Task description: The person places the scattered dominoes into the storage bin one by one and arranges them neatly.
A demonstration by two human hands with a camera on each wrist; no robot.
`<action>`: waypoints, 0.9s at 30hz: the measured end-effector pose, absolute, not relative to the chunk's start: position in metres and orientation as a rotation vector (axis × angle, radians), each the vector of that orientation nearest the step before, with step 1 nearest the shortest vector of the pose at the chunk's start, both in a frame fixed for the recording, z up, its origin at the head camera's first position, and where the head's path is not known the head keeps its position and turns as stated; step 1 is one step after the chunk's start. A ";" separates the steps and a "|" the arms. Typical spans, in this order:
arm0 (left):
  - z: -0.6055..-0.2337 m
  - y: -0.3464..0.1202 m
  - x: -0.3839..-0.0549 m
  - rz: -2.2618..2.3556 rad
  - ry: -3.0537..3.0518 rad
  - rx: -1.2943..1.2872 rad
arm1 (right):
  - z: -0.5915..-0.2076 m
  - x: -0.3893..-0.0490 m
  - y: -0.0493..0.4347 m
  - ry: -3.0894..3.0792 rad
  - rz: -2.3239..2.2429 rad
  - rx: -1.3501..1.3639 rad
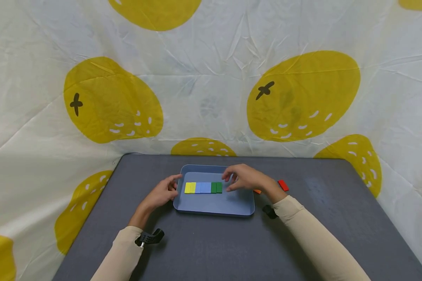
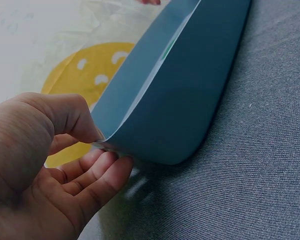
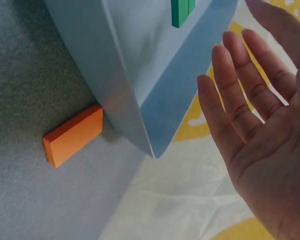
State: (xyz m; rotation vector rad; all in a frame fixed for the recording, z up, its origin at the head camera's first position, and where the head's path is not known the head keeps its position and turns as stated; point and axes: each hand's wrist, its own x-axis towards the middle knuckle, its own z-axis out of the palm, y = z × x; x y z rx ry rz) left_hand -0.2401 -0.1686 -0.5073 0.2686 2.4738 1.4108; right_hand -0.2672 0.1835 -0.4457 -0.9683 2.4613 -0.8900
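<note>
A blue-grey tray (image 1: 214, 208) lies on the table. In it, flat rectangular blocks form one row: yellow blocks (image 1: 190, 187) on the left, light blue blocks (image 1: 203, 187) in the middle, green blocks (image 1: 216, 187) on the right. My left hand (image 1: 164, 191) pinches the tray's left rim; in the left wrist view a bent finger (image 2: 80, 117) reaches over the edge while other fingers lie along the outer wall. Over the tray's right part, just beside the green blocks, hovers my right hand (image 1: 244, 177), its fingers loosely bent and nothing between them.
Outside the tray's right wall lies an orange block (image 3: 75, 135), mostly covered by the right hand in the head view. Farther right is a red block (image 1: 283, 185). Behind the dark grey table (image 1: 211, 246) hangs a white cloth (image 1: 204, 50) with yellow fruit prints.
</note>
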 end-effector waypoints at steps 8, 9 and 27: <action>-0.508 -0.169 -0.241 1.415 2.471 0.282 | -0.444 -0.260 0.202 2.395 -1.052 -0.960; -0.508 -0.169 -0.241 1.417 2.469 0.284 | -0.444 -0.259 0.205 2.394 -1.064 -0.954; -0.509 -0.170 -0.241 1.416 2.465 0.288 | -0.448 -0.248 0.253 2.470 -1.105 -0.849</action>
